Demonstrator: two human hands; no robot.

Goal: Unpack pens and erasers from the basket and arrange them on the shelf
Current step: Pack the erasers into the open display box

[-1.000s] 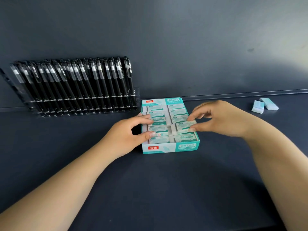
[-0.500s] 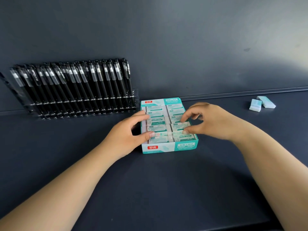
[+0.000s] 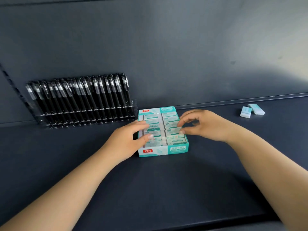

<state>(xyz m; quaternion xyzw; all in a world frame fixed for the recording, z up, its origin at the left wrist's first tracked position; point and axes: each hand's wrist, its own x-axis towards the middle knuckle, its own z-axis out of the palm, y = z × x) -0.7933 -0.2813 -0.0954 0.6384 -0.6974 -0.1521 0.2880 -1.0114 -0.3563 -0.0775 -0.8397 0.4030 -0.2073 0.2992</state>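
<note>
A teal and white eraser box (image 3: 162,150), open at the top, sits on the dark shelf and holds two rows of wrapped erasers. My left hand (image 3: 128,141) grips the box's left side, thumb and fingers lying over the left row. My right hand (image 3: 202,125) is at the right row and pinches one wrapped eraser (image 3: 173,130) between thumb and forefinger. Several black pens (image 3: 80,99) stand in a clear rack to the left of the box. Two loose erasers (image 3: 251,110) lie at the far right.
The shelf's back wall (image 3: 166,47) rises right behind the box and the pen rack. A raised lip (image 3: 241,99) runs along the back right. Dark shelf surface (image 3: 166,189) stretches toward me in front of the box.
The right hand slid in from the box's right edge onto the right row and now pinches an eraser. The left hand kept its hold on the box's left side.
</note>
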